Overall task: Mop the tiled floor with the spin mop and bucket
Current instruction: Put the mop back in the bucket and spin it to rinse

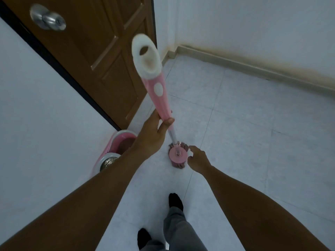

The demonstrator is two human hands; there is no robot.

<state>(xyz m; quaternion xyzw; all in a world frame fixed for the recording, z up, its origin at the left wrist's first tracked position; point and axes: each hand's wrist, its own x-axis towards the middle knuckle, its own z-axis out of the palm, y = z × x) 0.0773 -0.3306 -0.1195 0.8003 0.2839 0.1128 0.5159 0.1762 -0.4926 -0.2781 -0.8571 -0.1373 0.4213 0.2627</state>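
Head view: my left hand (154, 136) grips the pink plastic mop handle (159, 98); its round mop head (177, 155) sits flat on the tiled floor (253, 142).
My right hand (197, 158) reaches to the head's rim, fingers curled; whether it holds anything I cannot tell. I seem to be adjusting the head; next, both hands on the handle to sweep. The pink bucket (116, 142), with a perforated metal basket, stands to the left.

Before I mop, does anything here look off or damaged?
Yes: a brownish stain runs along the wall just above the skirting, up to the corner by the door; it looks like damp or grime. The mop in the left hand and the bucket look fine.
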